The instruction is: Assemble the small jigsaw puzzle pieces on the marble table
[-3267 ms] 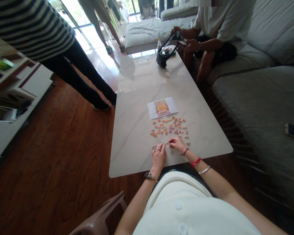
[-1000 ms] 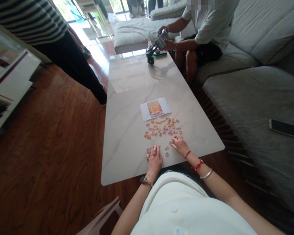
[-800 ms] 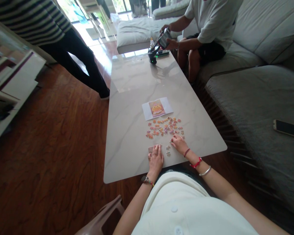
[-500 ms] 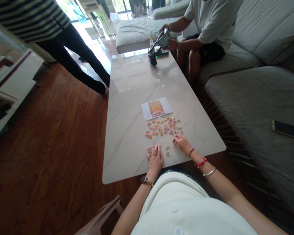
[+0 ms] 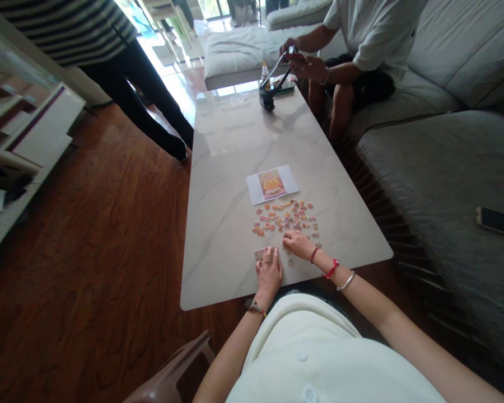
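Note:
My left hand (image 5: 269, 273) lies flat with fingers stretched over a small block of joined jigsaw pieces (image 5: 259, 254) near the table's front edge. Only the block's left and upper parts show from under the fingers. To its right, my right hand (image 5: 299, 244) is closed in a pinch, with a small puzzle piece at its fingertips, partly hidden. One pale loose piece (image 5: 290, 261) lies between the hands, nearer the edge. Beyond them spreads a cluster of orange, pink and purple puzzle pieces (image 5: 270, 218). Behind that, a paper sheet (image 5: 292, 179) bears a printed picture of a yellow figure.
The marble-patterned table (image 5: 218, 224) stretches away from me. A black stand (image 5: 267, 101) stands at its far end, where a seated person (image 5: 369, 39) holds a device. Another person in stripes (image 5: 79, 33) stands at left. A phone (image 5: 499, 221) rests on the grey sofa (image 5: 437, 162).
My right hand has moved left, toward the joined block, in a pinch. My left hand stays on the block. The seated person has tilted the device, and the whole view has shifted slightly.

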`<state>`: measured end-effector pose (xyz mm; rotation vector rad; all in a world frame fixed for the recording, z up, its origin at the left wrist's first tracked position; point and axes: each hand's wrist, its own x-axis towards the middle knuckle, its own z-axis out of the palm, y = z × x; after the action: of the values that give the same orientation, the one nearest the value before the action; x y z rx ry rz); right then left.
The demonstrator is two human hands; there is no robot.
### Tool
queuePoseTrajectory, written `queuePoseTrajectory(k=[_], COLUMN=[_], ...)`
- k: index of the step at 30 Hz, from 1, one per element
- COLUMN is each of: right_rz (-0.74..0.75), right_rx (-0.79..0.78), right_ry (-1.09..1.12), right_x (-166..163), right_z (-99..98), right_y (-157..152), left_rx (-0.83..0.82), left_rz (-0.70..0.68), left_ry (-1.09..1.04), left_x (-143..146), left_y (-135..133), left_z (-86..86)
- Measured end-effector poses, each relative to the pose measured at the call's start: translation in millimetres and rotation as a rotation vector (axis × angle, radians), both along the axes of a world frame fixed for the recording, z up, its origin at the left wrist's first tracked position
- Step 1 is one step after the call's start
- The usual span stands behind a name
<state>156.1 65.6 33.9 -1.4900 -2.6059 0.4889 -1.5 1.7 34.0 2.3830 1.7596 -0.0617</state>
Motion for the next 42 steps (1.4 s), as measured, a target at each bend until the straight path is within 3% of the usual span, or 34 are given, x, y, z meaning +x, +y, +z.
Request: queuePoseTrajectory(k=[24, 42], right_rz=[0.023, 0.073], right_rx=[0.034, 0.033], right_ry=[0.039, -0.024], right_x=[-11.2, -14.9], right_z=[-4.9, 7.8], right_y=[-0.9, -6.0], left_rx=[0.023, -0.057], left_rz=[0.003, -0.001], left_ry=[-0.026, -0.065], left_x=[-0.4, -1.6], left_y=[0.0, 5.9], left_z=[0.9, 6.5])
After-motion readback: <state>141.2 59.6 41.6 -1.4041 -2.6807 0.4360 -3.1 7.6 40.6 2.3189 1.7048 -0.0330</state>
